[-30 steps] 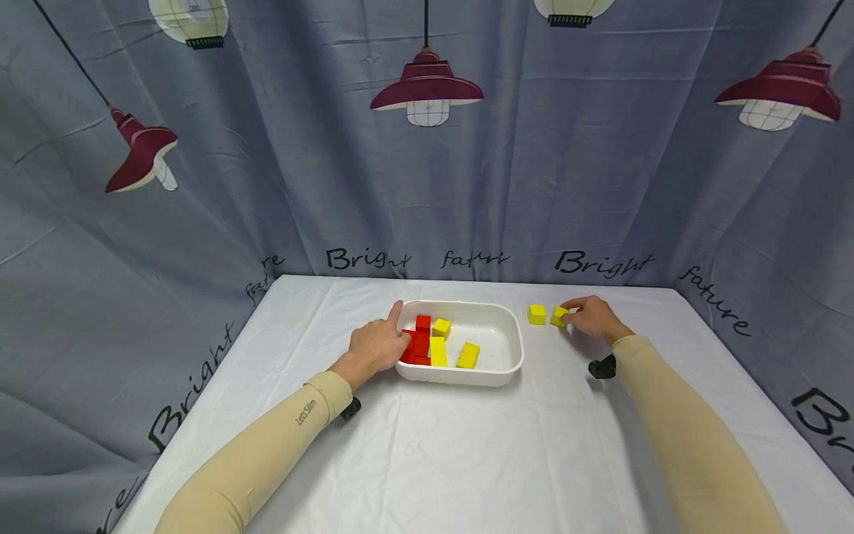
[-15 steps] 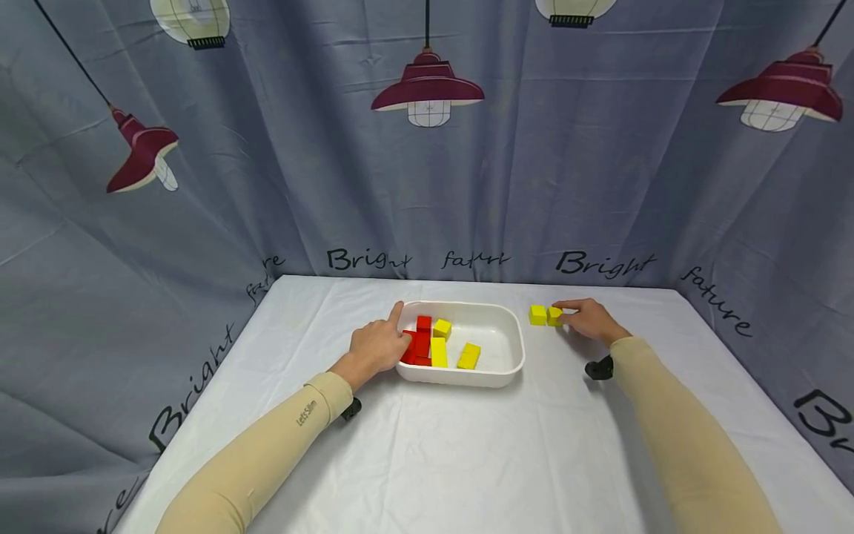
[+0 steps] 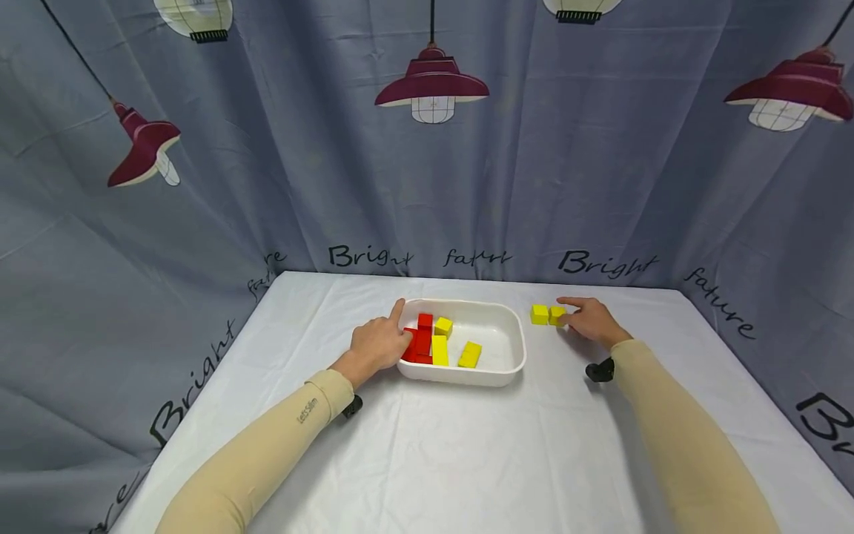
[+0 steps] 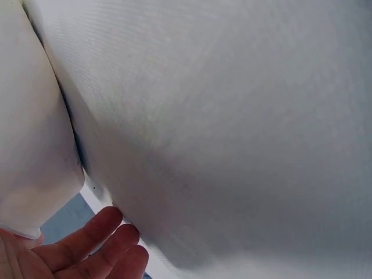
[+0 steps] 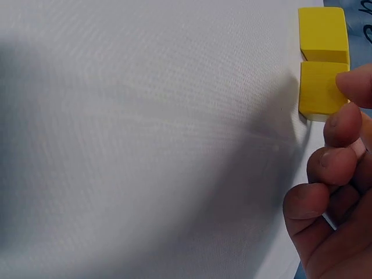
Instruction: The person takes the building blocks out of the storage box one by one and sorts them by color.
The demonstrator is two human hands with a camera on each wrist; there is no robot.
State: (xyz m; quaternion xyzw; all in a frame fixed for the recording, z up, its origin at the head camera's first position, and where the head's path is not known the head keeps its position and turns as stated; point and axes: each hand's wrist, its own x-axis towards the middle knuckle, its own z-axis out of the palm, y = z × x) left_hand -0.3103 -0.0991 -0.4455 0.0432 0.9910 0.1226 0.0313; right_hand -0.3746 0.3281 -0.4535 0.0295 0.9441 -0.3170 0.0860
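A white tray (image 3: 512,348) sits mid-table with several red blocks (image 3: 422,343) at its left end and three yellow blocks (image 3: 469,354) beside them. My left hand (image 3: 399,328) rests against the tray's left rim, index finger lying along it. In the left wrist view its fingers (image 4: 96,244) lie loosely straight by the tray wall (image 4: 35,145). To the right of the tray two yellow cubes stand side by side on the cloth. My right hand (image 3: 567,311) pinches the right cube (image 3: 557,315), which touches the left cube (image 3: 539,314). The right wrist view shows a fingertip (image 5: 356,84) on that cube (image 5: 317,87).
A white cloth (image 3: 467,445) covers the table, which ends at a grey curtain printed with lamps (image 3: 432,81) on three sides. Black wrist mounts (image 3: 600,369) sit under both forearms. The other yellow cube (image 5: 323,34) lies near the cloth's far edge.
My right hand brought the tilted yellow cube down and left until it sat flat against the other cube. The left hand and tray stayed put.
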